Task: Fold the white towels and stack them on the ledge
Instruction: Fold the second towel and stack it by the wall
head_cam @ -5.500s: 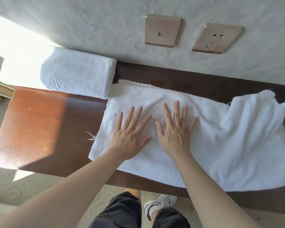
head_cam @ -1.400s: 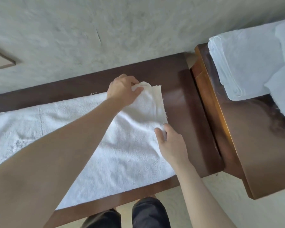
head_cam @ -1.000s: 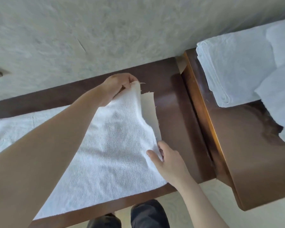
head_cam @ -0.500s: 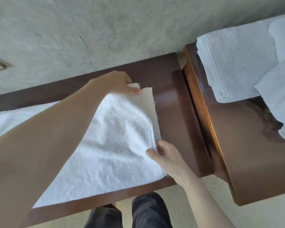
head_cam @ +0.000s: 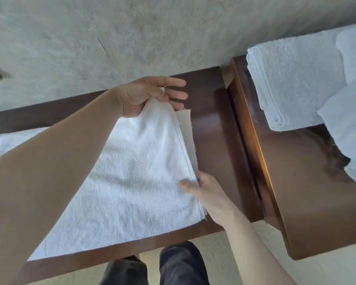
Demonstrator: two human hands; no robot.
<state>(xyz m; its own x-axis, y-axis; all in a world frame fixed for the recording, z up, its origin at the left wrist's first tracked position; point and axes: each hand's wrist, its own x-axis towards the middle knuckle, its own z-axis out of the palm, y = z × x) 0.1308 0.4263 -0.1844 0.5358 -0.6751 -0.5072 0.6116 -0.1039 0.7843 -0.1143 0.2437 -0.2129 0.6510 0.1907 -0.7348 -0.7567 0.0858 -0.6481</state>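
Right now the dark wooden ledge (head_cam: 214,128) is running along the wall, carrying the white towel (head_cam: 132,182) that is lying spread from the 9 o'clock edge of the view toward the middle. At 2 o'clock, a higher brown table (head_cam: 308,182) is holding a folded towel (head_cam: 292,83) and more white cloth beside it.

The left hand (head_cam: 146,97) is pinching the towel's far right corner at 12 o'clock and lifting it just off the ledge, thumb on top, fingers underneath. The right hand (head_cam: 212,198) is gripping the near part of the same right edge at 4 o'clock, thumb lying on the pile, fingers tucked under.

Judging from this, the end is being picked up for a fold toward 9 o'clock. Doing it well is calling for both corners rising level, the layered edges (head_cam: 185,140) staying together, and the hem landing square on the cloth below.
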